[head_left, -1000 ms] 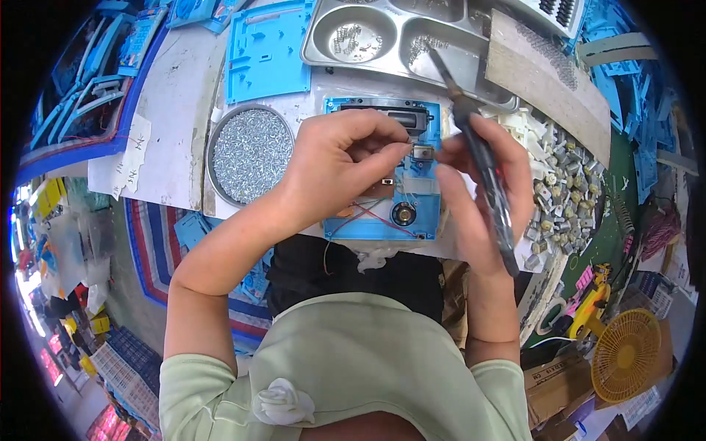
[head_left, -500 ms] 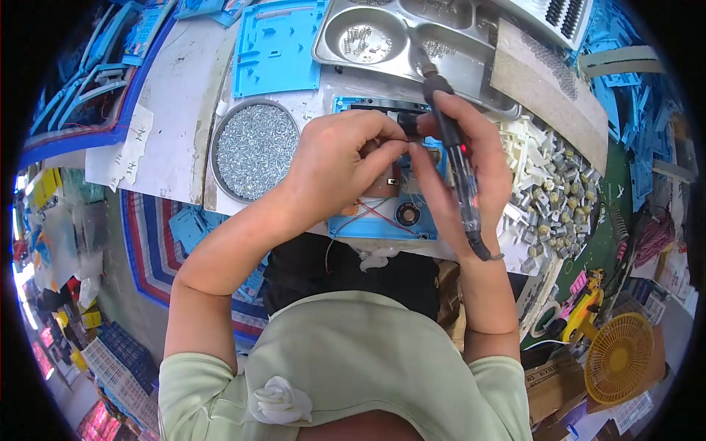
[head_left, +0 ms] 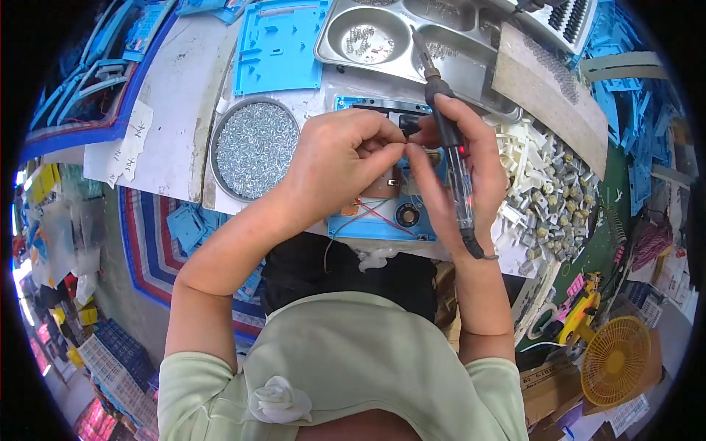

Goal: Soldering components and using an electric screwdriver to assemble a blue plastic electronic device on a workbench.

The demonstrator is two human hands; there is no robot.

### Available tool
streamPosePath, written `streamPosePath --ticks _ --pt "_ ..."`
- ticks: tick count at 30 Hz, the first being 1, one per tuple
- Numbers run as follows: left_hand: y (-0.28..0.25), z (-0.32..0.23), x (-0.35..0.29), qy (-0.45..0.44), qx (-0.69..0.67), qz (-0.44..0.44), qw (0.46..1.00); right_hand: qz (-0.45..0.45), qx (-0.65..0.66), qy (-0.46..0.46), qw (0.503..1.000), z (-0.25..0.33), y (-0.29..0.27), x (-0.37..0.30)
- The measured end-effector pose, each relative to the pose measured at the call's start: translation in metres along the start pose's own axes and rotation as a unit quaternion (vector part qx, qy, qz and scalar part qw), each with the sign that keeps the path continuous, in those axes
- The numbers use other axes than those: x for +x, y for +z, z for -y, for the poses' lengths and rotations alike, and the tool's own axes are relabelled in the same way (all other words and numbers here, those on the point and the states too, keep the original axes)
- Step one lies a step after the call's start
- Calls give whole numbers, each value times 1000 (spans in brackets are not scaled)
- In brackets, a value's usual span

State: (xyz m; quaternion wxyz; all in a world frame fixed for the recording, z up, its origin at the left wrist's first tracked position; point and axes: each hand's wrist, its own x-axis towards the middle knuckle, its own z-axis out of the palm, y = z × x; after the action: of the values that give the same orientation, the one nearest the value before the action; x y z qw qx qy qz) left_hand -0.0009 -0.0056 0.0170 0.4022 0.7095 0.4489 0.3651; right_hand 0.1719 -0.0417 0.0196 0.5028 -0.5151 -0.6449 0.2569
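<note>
An electric screwdriver [head_left: 457, 176] with a clear, dark-tipped body and a small red light is held in my right hand [head_left: 487, 165]. Its bit points away from me, over the metal tray. My right thumb and forefinger side meet the fingertips of my left hand [head_left: 334, 154], which are pinched together; whatever is between them is too small to make out. Both hands are above an open blue plastic casing [head_left: 368, 229]. Inside it show a round black speaker [head_left: 407, 214], red wires [head_left: 371, 209] and a brown part [head_left: 382, 187]; my hands cover much of the rest.
A round pan of small screws [head_left: 257, 151] stands left of the casing. Beyond are a blue panel [head_left: 279, 48] and a compartmented metal tray [head_left: 323, 50] with springs. White plastic parts and small motors [head_left: 548, 206] are heaped at right. A yellow fan [head_left: 616, 360] stands lower right.
The screwdriver's bit has tilted a little to the left and shows more sharply. Both hands stay close together over the casing, shifted slightly left. A dark object shows at the top right edge.
</note>
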Motion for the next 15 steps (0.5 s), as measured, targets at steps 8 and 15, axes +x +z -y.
streamPosePath --ticks 8,15 --pt "-8 4 -3 -150 -175 53 972 -43 5 -10 999 -5 3 -1" --pt "-10 1 0 -30 -1 37 999 -33 -13 -7 999 -6 6 -2"
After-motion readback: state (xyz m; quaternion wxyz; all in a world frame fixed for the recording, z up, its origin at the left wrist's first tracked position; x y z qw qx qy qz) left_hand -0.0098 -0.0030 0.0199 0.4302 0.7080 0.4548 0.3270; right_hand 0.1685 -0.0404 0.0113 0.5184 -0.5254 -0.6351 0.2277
